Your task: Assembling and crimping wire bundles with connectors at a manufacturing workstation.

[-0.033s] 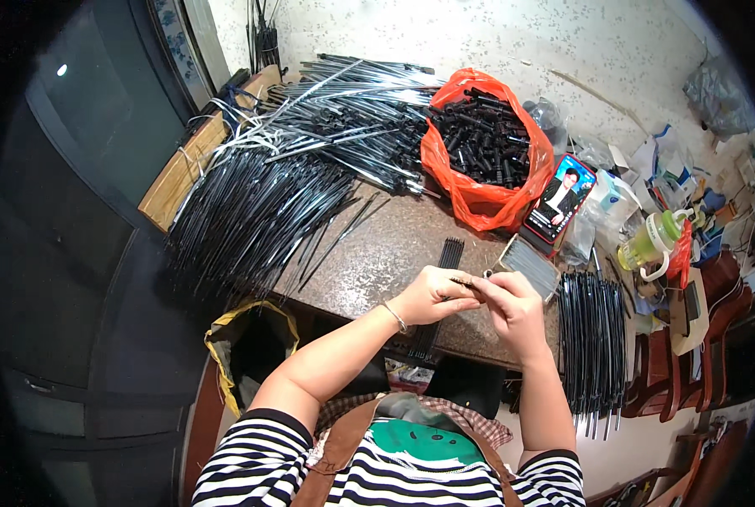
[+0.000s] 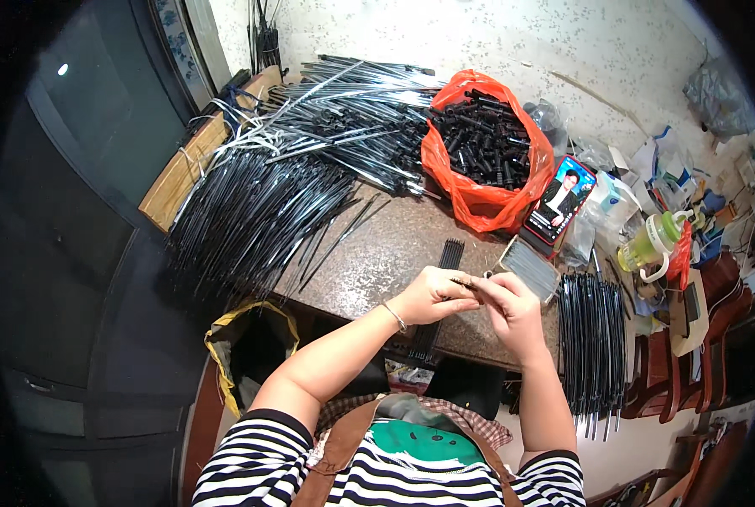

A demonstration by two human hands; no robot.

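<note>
My left hand (image 2: 435, 296) and my right hand (image 2: 514, 308) meet above the front of the brown speckled table (image 2: 377, 245). Their fingers pinch a small dark piece (image 2: 465, 282) between them, mostly covered, so its kind is unclear. Below the hands lies a flat row of slim black rods (image 2: 451, 252), which runs to the table's front edge. Beside my right hand sits a shallow box of thin grey pins or rods (image 2: 530, 266). Right of that, a row of black rods with silvery ends (image 2: 591, 346) hangs past the edge.
A dense pile of black rods (image 2: 251, 220) covers the left side, with silvery rods (image 2: 352, 110) behind. An orange-red bag (image 2: 487, 211) holds short black ribbed parts. A phone (image 2: 561, 198) and a green bottle (image 2: 651, 241) stand to the right. A yellow-rimmed sack (image 2: 223, 325) is below.
</note>
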